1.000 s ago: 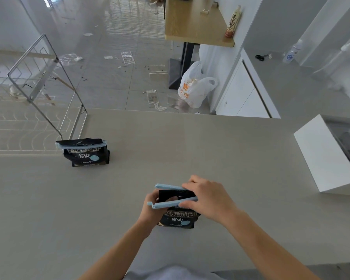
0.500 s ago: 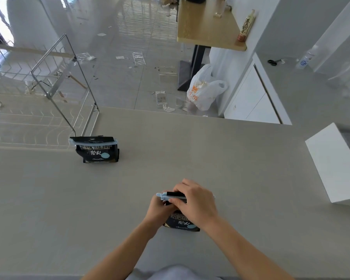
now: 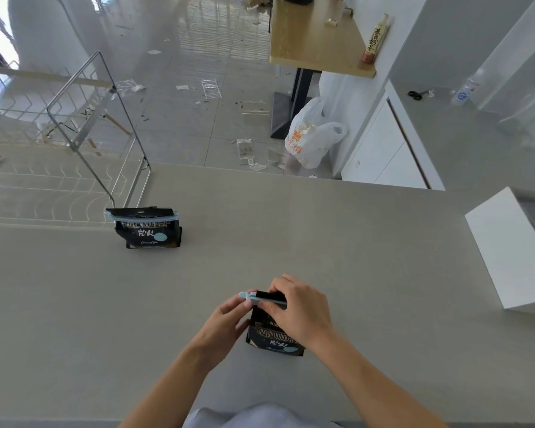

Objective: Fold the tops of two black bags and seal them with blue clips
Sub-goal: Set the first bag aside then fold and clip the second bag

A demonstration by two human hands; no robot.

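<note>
A black bag (image 3: 274,338) with gold lettering stands upright on the grey counter (image 3: 352,257) near its front edge. A blue clip (image 3: 254,298) lies closed across its folded top. My left hand (image 3: 226,319) pinches the clip's left end. My right hand (image 3: 300,310) covers the clip's right part and the bag's top, fingers pressed on the clip. A second black bag (image 3: 150,233) stands at the far left of the counter, its top held by another blue clip (image 3: 141,216).
A white box (image 3: 513,254) sits at the counter's right edge. A wire rack (image 3: 99,128) stands behind the far bag. Beyond the counter lie a tiled floor with litter, a white plastic bag (image 3: 309,140) and a wooden table (image 3: 315,41).
The blue clip stood open around the bag's top a second ago; now it is closed flat across the fold. Both hands stay on it. The camera view shifted slightly.
</note>
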